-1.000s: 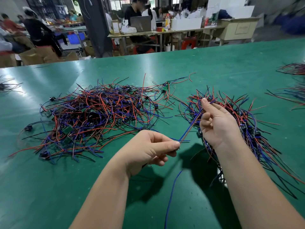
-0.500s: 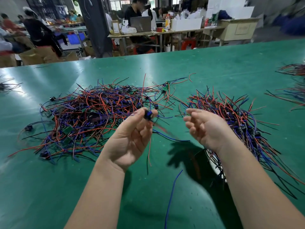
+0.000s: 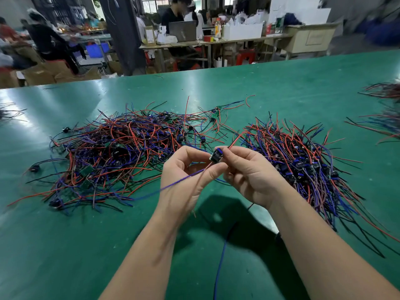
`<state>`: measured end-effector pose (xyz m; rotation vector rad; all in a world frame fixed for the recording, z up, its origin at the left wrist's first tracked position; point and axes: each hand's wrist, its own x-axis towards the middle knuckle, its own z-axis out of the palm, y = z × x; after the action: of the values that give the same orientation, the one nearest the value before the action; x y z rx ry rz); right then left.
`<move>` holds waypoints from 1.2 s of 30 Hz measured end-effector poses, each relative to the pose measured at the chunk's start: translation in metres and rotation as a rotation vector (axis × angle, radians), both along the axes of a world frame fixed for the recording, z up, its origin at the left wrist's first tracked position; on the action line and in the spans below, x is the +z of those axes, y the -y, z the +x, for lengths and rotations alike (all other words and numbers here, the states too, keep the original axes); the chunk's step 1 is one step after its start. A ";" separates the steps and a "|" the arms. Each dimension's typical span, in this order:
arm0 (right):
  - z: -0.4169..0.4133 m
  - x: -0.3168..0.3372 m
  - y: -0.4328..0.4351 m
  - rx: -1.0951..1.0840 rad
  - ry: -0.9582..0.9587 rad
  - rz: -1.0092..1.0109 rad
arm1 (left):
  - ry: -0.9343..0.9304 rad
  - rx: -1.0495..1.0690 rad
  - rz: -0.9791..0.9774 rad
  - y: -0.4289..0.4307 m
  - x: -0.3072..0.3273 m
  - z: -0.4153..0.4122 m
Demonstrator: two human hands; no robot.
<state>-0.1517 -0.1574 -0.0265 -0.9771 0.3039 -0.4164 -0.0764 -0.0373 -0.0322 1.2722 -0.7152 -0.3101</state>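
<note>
Head camera looks down on both hands meeting above the green table (image 3: 86,245), with the small module (image 3: 216,156) held between them, clear of the surface and between the two wire heaps. The right hand (image 3: 249,176) pinches the module with thumb and forefinger, its other fingers curled beneath. The left hand (image 3: 188,180) closes thumb and curved forefinger on the module's near side, where the leads leave it. A blue lead (image 3: 173,185) trails from there across the left palm toward the left heap (image 3: 121,152); a red lead (image 3: 234,141) sticks up toward the right heap (image 3: 303,161).

The module looks very light and rigid, probably a little board with a black and blue part on it (the solder joints are likely the weak spot). The leads are thin, limp and springy, and apt to snag on others. The body's edges seem the best place to grip, not the wires, since a pull on a lead would strain the joint.

No container stands on this table: both heaps lie loose on it, as does a stray blue wire (image 3: 220,256) near the forearms. White boxes (image 3: 242,31) sit on a far bench; their contents cannot be made out.
</note>
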 end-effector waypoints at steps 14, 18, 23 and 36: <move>-0.007 0.002 0.010 -0.029 -0.109 -0.304 | -0.366 -0.221 0.209 0.002 0.003 -0.004; -0.010 0.006 0.024 -0.276 -0.150 -0.098 | -0.348 -0.447 0.429 -0.008 0.003 -0.001; -0.021 0.008 0.046 -0.594 -0.054 0.127 | -0.285 -0.687 0.624 -0.015 -0.002 0.001; -0.004 -0.008 -0.012 -0.209 -0.159 -1.061 | -0.353 -0.123 0.250 -0.002 -0.005 0.013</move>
<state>-0.1558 -0.1458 -0.0349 -2.0323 0.3296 -0.7164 -0.0634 -0.0348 -0.0369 1.3644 -0.4612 -0.7230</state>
